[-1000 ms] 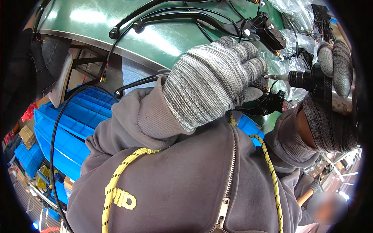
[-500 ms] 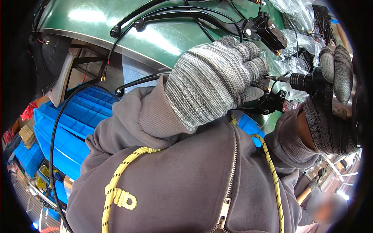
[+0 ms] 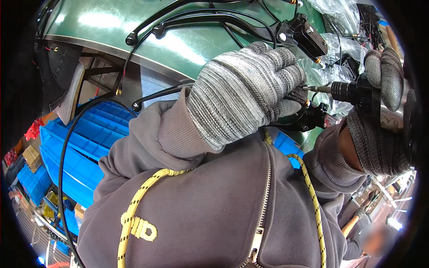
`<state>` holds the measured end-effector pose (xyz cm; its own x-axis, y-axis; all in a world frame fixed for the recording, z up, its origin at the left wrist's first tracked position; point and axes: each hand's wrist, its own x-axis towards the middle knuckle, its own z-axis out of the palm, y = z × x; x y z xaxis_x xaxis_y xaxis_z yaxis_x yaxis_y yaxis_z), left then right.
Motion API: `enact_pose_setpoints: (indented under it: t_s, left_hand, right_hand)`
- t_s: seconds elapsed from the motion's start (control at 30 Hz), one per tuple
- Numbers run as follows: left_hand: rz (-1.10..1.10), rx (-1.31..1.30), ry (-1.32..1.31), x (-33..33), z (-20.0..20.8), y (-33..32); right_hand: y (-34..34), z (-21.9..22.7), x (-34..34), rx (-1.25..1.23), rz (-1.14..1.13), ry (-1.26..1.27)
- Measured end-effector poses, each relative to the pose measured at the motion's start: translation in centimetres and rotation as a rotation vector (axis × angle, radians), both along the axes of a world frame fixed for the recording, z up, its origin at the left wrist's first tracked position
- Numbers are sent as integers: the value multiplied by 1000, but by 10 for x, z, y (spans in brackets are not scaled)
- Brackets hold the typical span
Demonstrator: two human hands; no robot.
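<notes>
My left hand (image 3: 243, 91), in a grey striped knit glove, is closed round a black brake lever assembly (image 3: 310, 119). The lever's ball end sticks out left of my wrist, and its body shows below the fingertips; the middle is hidden by the glove. Gripped in my gloved right hand (image 3: 374, 145) is a power screwdriver (image 3: 351, 93) with a dark chuck, partly cut off by the picture's dark rim. Its bit (image 3: 319, 89) points left and meets the part at my left fingertips; the exact contact spot is hidden.
More black brake levers (image 3: 223, 18) with cables lie on the green tabletop (image 3: 103, 40). Clear plastic bags (image 3: 342, 27) are heaped at the far right. Blue crates (image 3: 76, 156) stand at lower left, with a black cable (image 3: 62, 178) hanging before them. Another person (image 3: 357, 232) is at lower right.
Both hands, with the lever assembly and screwdriver, have shifted very slightly left. The bit stays at the left fingertips. The other person at lower right has moved a little.
</notes>
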<state>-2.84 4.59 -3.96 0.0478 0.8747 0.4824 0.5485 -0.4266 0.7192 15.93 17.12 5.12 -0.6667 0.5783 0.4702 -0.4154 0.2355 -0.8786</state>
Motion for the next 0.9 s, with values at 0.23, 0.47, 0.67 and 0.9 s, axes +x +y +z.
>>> enact_pose_setpoints:
  t_s: [0.23, 0.47, 0.67, 0.9]
  left_hand:
    - [-34, -44, -36, 1, 6, 2]
    - [1, -55, 4, 1, 8, -1]
    - [-19, -56, -29, 1, 9, 2]
    - [3, -47, -62, 3, 10, 2]
  right_hand:
    - [-2, 3, 4, 3, -5, -8]
    - [3, -1, 6, -1, 27, -12]
    - [7, -1, 8, -3, 42, -13]
    - [12, 0, 9, 2, 62, -16]
